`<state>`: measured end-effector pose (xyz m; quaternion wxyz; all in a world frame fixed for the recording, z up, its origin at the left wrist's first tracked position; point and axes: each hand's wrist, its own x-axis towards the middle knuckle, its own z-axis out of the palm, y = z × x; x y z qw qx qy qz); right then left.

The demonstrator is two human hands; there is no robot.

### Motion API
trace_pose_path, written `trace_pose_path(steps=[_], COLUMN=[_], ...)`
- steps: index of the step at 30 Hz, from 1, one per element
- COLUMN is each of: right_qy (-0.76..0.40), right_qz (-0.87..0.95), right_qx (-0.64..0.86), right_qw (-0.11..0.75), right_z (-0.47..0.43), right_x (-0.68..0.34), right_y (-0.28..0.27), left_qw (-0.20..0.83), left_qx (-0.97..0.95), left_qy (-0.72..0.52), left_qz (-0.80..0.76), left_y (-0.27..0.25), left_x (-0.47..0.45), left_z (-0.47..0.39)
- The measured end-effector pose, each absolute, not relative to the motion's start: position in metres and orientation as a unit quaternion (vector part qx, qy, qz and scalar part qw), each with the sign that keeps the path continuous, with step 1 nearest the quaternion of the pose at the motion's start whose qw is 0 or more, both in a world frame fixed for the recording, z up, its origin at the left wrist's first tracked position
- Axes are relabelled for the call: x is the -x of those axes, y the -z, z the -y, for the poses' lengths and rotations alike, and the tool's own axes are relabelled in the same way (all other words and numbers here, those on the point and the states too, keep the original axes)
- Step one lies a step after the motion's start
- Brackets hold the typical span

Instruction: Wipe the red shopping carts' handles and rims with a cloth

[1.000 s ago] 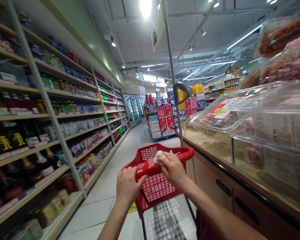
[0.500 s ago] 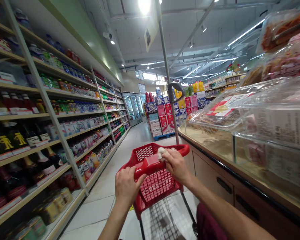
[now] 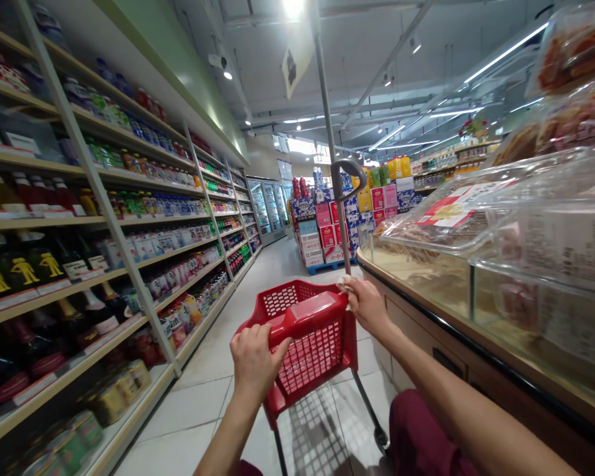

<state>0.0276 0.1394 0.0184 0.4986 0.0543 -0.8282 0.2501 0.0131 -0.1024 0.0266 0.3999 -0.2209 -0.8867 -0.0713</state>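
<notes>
Tall shelves (image 3: pixel 39 223) stocked with bottles (image 3: pixel 54 192) and cans (image 3: pixel 84 430) line your left side. To your right, a worktop (image 3: pixel 411 330) carries clear plastic boxes (image 3: pixel 540 205). The red cart (image 3: pixel 307 370) stands ahead of you, between them, its handle (image 3: pixel 310 312) toward you. Your left hand (image 3: pixel 255 360) grips the handle's left end. Your right hand (image 3: pixel 369 305), at the right end, grasps a white wad (image 3: pixel 344 284) (cloth or paper, indeterminate).
</notes>
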Motion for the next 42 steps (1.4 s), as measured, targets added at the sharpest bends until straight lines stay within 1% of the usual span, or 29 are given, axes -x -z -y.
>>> trace_pose_path(steps=[2,7,8,12,13,18,20,24,26,30,32,35,37,42], right_qy=[-0.265,-0.217,-0.217,-0.274,-0.279,-0.229,-0.237,-0.293,-0.3,-0.245,-0.234,-0.248,-0.251,-0.197], right_qz=[0.823,0.818,0.82,0.823,0.823,0.823,0.827,0.816,0.813,0.822,0.825,0.824,0.821,0.826], right_qx=[-0.043,-0.203,-0.2,-0.052,-0.041,-0.18,-0.168,-0.042,-0.065,-0.205,-0.188,-0.066,-0.037,-0.168], right_qw=[0.501,0.493,0.491,0.495,0.493,0.488,0.482,0.496,0.495,0.472,0.479,0.505,0.511,0.5], right_z=[-0.136,-0.11,-0.114,-0.136,-0.135,-0.113,-0.125,-0.155,-0.146,-0.115,-0.121,-0.143,-0.146,-0.125], right_x=[-0.028,-0.033,-0.031,-0.026,-0.027,-0.033,-0.031,-0.026,-0.029,-0.037,-0.036,-0.03,-0.029,-0.034], right_y=[-0.019,-0.017,-0.018,-0.024,-0.025,-0.021,-0.02,-0.022,-0.023,-0.023,-0.024,-0.021,-0.018,-0.012], left_qw=[0.401,0.396,0.396,0.402,0.404,0.408,0.408,0.409,0.409,0.401,0.4,0.405,0.407,0.409], left_qx=[0.219,0.216,0.217,0.218,0.217,0.224,0.228,0.226,0.221,0.217,0.219,0.22,0.22,0.219], left_qy=[0.068,0.061,0.061,0.064,0.064,0.061,0.062,0.061,0.058,0.056,0.058,0.06,0.06,0.06], left_qz=[0.887,0.89,0.89,0.887,0.886,0.883,0.882,0.882,0.884,0.888,0.888,0.885,0.885,0.884], left_y=[-0.027,-0.027,-0.027,-0.025,-0.025,-0.026,-0.026,-0.025,-0.025,-0.026,-0.025,-0.023,-0.022,-0.023], left_x=[-0.013,-0.014,-0.014,-0.014,-0.014,-0.014,-0.013,-0.014,-0.015,-0.015,-0.015,-0.015,-0.016,-0.018], left_z=[0.101,0.1,0.1,0.098,0.097,0.097,0.098,0.098,0.096,0.095,0.095,0.095,0.093,0.092])
